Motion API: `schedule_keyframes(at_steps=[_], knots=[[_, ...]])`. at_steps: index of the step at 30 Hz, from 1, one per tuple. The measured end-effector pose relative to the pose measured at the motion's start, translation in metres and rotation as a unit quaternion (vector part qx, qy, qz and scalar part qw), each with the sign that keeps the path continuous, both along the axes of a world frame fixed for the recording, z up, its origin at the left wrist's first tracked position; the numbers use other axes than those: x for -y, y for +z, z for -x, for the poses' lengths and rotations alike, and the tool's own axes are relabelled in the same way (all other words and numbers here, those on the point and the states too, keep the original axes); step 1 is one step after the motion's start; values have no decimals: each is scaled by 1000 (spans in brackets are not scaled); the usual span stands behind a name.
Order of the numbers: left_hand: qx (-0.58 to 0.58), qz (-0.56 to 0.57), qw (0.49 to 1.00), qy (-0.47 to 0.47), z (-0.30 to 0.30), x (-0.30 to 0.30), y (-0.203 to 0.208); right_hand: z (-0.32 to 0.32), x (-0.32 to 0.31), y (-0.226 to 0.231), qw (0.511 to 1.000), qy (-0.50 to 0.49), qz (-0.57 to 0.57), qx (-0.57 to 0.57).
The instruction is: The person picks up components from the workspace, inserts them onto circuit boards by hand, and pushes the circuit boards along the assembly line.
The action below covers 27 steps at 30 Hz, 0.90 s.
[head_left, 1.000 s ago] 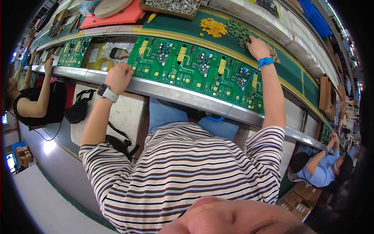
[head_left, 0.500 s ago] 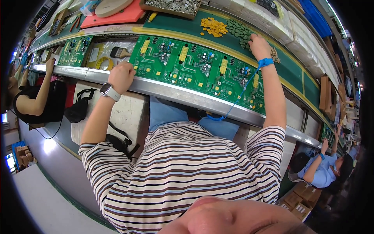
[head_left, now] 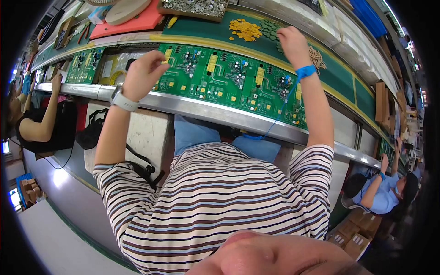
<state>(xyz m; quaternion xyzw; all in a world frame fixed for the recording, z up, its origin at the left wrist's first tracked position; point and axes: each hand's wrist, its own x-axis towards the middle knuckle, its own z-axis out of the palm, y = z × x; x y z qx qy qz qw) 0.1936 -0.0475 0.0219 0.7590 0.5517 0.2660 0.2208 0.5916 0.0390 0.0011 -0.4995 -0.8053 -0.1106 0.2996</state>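
Note:
Green circuit boards (head_left: 220, 75) stand in a row along the metal rail in front of me, fitted with yellow blocks and small dark, white and blue parts. Over the left end of this row is my left hand (head_left: 143, 75), its thumb held apart from the curved fingers and nothing visible between them. Across the boards, my right hand (head_left: 293, 46) is at a pile of green discs (head_left: 269, 28). Its fingertips are pinched together, and what they hold, if anything, is too small to make out. A blue strap with a cord circles that wrist.
Yellow discs (head_left: 245, 30) lie left of the green ones, and tan pieces (head_left: 317, 57) lie right of my wrist. Behind are a tray of small metallic parts (head_left: 195, 8) and a red foam sheet (head_left: 126, 22). Co-workers sit at the far left and right (head_left: 380, 190).
My left hand has lifted from the front edge of the boards, and its thumb and fingers have parted. My right hand has shifted slightly left and up over the green discs.

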Motion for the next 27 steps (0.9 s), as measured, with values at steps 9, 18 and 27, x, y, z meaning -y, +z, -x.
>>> schedule_keyframes(at_steps=[9,18,27], knots=[[90,51,986,-131,-99,-19,2,118,47,4,746,209,502,-386],[80,73,993,-56,-30,-34,-9,44,12,-10,983,14,169,73],[-98,59,993,25,23,-28,-33,-17,0,-39,977,-119,124,124]])
